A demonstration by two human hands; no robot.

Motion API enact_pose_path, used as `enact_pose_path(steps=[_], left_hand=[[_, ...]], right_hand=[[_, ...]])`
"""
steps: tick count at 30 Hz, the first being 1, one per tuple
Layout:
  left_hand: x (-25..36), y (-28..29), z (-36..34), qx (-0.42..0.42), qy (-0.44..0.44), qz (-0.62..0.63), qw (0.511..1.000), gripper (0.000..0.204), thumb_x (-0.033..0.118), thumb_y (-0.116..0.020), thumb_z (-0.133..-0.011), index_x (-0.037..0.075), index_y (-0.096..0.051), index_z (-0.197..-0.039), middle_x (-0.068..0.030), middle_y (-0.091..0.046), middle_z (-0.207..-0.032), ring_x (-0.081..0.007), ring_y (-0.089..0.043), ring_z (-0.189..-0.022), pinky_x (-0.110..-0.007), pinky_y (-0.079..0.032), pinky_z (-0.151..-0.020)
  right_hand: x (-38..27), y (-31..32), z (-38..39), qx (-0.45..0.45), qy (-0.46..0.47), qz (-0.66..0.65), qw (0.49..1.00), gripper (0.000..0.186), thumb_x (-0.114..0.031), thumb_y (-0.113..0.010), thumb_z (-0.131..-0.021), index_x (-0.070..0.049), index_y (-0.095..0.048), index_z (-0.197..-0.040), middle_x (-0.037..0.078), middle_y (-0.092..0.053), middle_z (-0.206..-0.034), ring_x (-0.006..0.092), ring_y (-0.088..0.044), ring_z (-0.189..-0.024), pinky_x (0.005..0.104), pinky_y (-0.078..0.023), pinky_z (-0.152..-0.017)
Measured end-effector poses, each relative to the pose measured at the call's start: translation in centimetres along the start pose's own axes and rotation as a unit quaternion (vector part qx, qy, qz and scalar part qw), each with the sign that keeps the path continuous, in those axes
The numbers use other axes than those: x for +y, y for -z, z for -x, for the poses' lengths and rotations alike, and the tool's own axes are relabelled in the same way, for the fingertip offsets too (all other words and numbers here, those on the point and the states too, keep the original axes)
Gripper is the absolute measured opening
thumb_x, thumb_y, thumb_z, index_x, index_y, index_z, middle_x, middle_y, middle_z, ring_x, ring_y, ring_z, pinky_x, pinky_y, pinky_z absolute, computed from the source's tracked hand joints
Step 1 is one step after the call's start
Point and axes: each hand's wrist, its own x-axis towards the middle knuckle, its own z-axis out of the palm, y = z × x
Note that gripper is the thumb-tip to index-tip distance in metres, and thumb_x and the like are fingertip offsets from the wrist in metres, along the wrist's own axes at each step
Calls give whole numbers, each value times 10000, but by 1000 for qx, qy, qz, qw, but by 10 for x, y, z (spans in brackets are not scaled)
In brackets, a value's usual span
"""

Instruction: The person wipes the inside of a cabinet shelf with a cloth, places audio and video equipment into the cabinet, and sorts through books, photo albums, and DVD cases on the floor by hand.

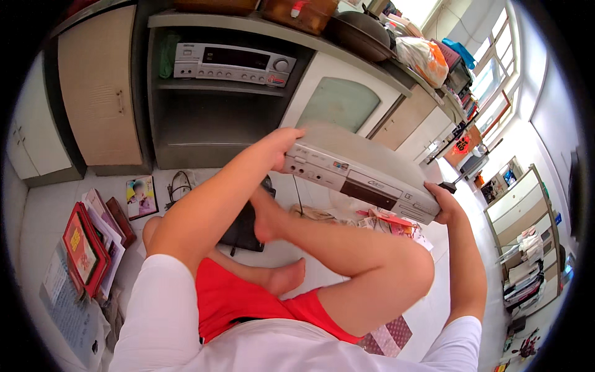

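Observation:
A flat silver disc player [362, 160] is held up in the air between my two hands, tilted down to the right, with its front panel facing me. My left hand [284, 147] grips its left end, thumb near the top edge. At the other end my right hand [442, 201] is closed round the right side, close to a small black piece that sticks out behind. Past the player stands an open cabinet with a silver amplifier [232, 67] on its upper shelf. Below that is the lower shelf [211, 133].
Papers and a red folder [83, 248] lie on the floor at left, near a disc case [142, 197]. A black bag [238, 229] and cables [180, 186] are by my legs. A lidded wok [359, 34] and plastic bags [424, 59] crowd the counter. Papers [396, 224] lie beneath the player.

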Motion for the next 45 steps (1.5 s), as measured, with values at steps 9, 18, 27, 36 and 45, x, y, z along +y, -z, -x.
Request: enact_pose_path(steps=[9,18,27,36,45], left_hand=[[38,104,130,142,-65,57,986,479,405,-548,-1041,37,-577,-1346,-174,-631,-1349,-341,-625,-1202,-547,-477,-1033],[42,182,220,324,-200,24,924,534,397,-614,-1009,-3,-576,-1361,-189,-620,-1371,-340,-620,-1208,-488,-483,-1013],[17,300,138,314,-289,-6,904,574,408,-655,-986,23,-560,-1400,-126,-633,-1344,-271,-572,-1247,-438,-443,-1051],[35,388,66,350,-243,59,903,662,427,-707,-942,59,-521,-1460,-103,-616,-1376,-272,-555,-1264,-430,-412,-1070],[39,410,14,521,-277,-88,803,848,469,-727,-873,-63,-453,-1474,-203,-508,-1482,-296,-491,-1343,-372,-351,-1123]], right_hand=[[-38,-158,-30,-162,-11,55,985,502,-400,-573,-1036,-14,-589,-1355,146,-665,-1298,264,-668,-1150,437,-549,-1009],[-12,-329,-130,-316,100,-1,944,657,-418,-671,-977,80,-532,-1383,179,-626,-1340,287,-630,-1163,433,-517,-985],[15,-409,-203,-272,-13,-127,954,665,-421,-667,-967,-67,-467,-1493,177,-495,-1506,363,-464,-1382,578,-384,-1122],[-4,-480,-208,-108,-12,-139,984,599,-298,-720,-930,-36,-513,-1427,161,-603,-1364,322,-575,-1218,432,-432,-1074],[-26,-517,-257,-123,-21,-112,986,689,-336,-696,-917,18,-467,-1461,177,-524,-1466,334,-526,-1301,411,-420,-1101]])
